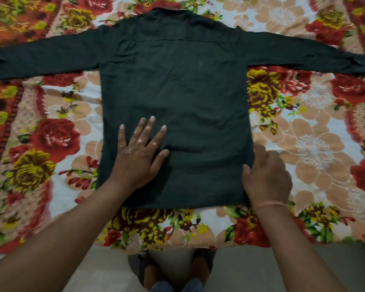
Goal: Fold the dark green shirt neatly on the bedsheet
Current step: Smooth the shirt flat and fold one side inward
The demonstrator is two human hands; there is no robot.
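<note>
A: Near edge first: left hand (138, 153) spread flat on the shirt (177, 91), right hand (266, 178) blurred at the right hem. Whether it pinches cloth, I cannot tell.

B: The shirt lies back-up on the bedsheet (314, 133), sleeves out wide. Tugging that side could bunch the hem; the far sleeves may drag crooked.

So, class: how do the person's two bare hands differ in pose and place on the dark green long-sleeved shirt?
The left hand lies flat with fingers spread, well inside the dark green long-sleeved shirt; the right hand is blurred, at the shirt's right edge near the hem. Both are on its lower part.
</note>
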